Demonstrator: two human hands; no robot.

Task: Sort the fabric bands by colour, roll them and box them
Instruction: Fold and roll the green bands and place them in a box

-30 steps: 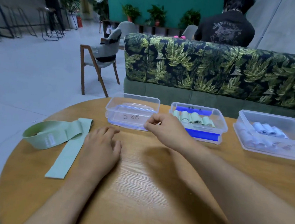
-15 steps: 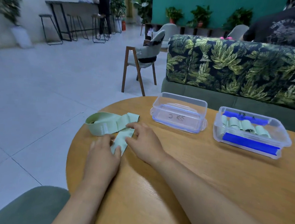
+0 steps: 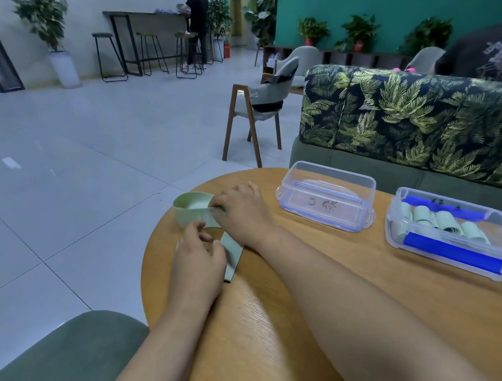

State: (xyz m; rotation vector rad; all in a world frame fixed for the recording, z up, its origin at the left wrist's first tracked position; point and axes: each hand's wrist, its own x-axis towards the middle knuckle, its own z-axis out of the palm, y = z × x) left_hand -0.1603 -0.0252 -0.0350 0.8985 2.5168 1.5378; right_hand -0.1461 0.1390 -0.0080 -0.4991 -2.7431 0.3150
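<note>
A round wooden desk [image 3: 294, 300] stands on a grey tiled floor [image 3: 79, 160]. At its left edge lies the pale green band [image 3: 191, 214], one end standing open as a loop and a flat length running back under the hands. The left hand [image 3: 198, 261] pinches the loop's near edge. The right hand [image 3: 242, 210] curls its fingers over the far side. Further right sit an empty clear box [image 3: 328, 197] and a second box [image 3: 449, 232] holding green rolls. Behind are a leaf-print sofa [image 3: 416, 119], a wooden chair [image 3: 260, 109], a teal wall [image 3: 381, 7] and a bar table [image 3: 143, 17].
</note>
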